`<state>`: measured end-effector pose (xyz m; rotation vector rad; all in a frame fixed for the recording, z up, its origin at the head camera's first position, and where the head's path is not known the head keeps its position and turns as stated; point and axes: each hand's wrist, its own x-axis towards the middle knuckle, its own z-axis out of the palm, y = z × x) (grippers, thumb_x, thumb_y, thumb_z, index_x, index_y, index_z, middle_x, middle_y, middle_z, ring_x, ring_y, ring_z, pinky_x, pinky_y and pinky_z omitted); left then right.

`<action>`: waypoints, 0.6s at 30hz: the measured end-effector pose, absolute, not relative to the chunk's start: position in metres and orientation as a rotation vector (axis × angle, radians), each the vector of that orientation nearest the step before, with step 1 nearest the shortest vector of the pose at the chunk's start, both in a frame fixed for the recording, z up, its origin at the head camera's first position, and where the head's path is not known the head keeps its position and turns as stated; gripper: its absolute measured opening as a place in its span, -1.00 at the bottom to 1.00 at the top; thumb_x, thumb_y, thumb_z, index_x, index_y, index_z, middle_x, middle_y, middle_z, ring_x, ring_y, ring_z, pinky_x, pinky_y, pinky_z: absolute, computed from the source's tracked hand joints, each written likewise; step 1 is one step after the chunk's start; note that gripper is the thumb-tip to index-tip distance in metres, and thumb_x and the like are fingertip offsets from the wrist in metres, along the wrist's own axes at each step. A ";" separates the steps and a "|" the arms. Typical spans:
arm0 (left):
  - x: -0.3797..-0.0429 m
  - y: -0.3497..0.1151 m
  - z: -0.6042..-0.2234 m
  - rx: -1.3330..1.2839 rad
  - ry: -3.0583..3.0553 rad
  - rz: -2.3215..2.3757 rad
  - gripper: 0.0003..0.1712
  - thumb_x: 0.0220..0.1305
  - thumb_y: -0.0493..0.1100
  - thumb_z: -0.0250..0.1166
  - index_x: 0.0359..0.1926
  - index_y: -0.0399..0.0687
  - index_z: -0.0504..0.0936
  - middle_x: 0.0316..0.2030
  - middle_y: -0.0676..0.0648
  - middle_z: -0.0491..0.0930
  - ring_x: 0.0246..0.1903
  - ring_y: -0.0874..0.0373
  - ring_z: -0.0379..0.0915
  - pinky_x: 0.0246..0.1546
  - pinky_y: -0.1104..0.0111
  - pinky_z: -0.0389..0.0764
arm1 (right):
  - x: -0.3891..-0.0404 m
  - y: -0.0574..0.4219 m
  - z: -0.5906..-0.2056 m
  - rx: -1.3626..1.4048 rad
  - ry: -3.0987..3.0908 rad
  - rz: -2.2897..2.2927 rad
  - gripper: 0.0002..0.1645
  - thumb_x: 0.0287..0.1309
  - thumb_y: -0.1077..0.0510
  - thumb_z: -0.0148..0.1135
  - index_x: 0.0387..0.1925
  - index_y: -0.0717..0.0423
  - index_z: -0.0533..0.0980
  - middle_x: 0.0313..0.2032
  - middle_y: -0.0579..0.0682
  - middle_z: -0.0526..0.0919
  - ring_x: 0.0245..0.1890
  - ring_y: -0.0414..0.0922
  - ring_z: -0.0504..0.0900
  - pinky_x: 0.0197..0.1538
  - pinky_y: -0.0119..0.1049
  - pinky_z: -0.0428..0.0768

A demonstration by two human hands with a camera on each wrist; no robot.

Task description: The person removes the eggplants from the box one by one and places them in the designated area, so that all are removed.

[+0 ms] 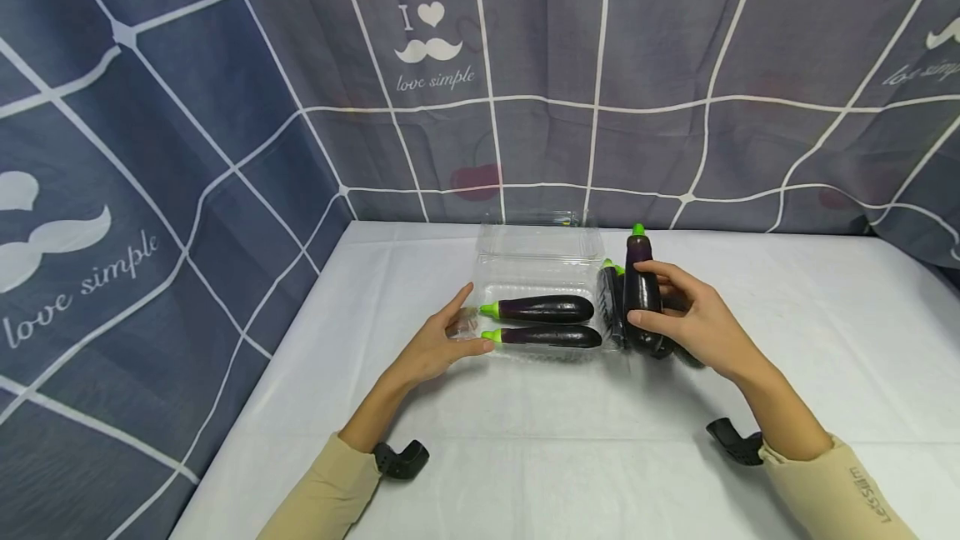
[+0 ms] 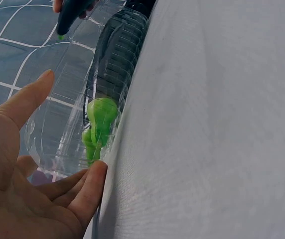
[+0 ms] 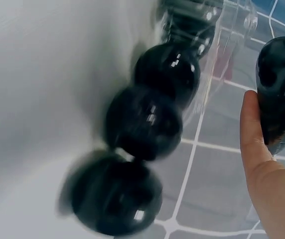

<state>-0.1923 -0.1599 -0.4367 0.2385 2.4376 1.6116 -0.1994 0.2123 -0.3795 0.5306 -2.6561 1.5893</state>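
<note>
While the right hand (image 1: 697, 319) clamps an eggplant (image 1: 642, 290) between thumb and fingers, the left hand (image 1: 435, 348) stands with its thumb and fingers spread apart at the left end of the clear box (image 1: 540, 277). Whether the left thumb touches the nearer green stem cannot be told. The held eggplant, stem pointing away from the person, is raised just right of the box; the right wrist view shows it apart from three loose eggplants (image 3: 142, 122), whose rounded ends form a row on the table (image 1: 525, 457). Inside the box, two packed eggplants (image 1: 551, 308) lie side by side, stems toward the left hand. The lid (image 1: 536, 240) is open, on the far side of the box. Each wrist bears a black mount (image 1: 401, 461) at the cuff of a beige sleeve (image 1: 326, 490). White cloth covers the table; beyond it hangs a grey-blue curtain (image 1: 547, 40) with white grid lines.
</note>
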 end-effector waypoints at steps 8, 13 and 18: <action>-0.192 -0.159 -0.435 0.239 2.453 1.587 0.19 0.04 0.13 0.54 0.56 0.34 0.00 0.43 -0.18 0.19 0.42 -0.12 0.06 0.31 -0.07 0.21 | -0.186 0.245 -0.383 0.429 -2.718 1.480 -0.25 0.21 0.05 0.39 0.40 -0.13 0.34 0.26 0.03 0.40 0.12 -0.29 0.39 -0.10 -0.53 0.46; -0.192 -0.160 -0.435 0.252 2.443 1.603 0.19 0.05 0.11 0.53 0.57 0.30 0.00 0.44 -0.20 0.17 0.42 -0.13 0.05 0.33 -0.04 0.19 | -0.183 0.264 -0.385 0.367 -2.752 1.438 -0.23 0.24 0.03 0.36 0.43 -0.17 0.31 0.30 0.02 0.34 0.13 -0.35 0.32 -0.08 -0.50 0.37; -0.192 -0.160 -0.436 0.250 2.442 1.601 0.19 0.04 0.12 0.54 0.57 0.30 0.00 0.45 -0.19 0.15 0.42 -0.12 0.04 0.33 -0.04 0.18 | -0.184 0.286 -0.387 0.328 -2.802 1.381 -0.22 0.27 -0.01 0.33 0.46 -0.17 0.27 0.27 0.15 0.35 0.10 -0.39 0.28 -0.01 -0.31 0.34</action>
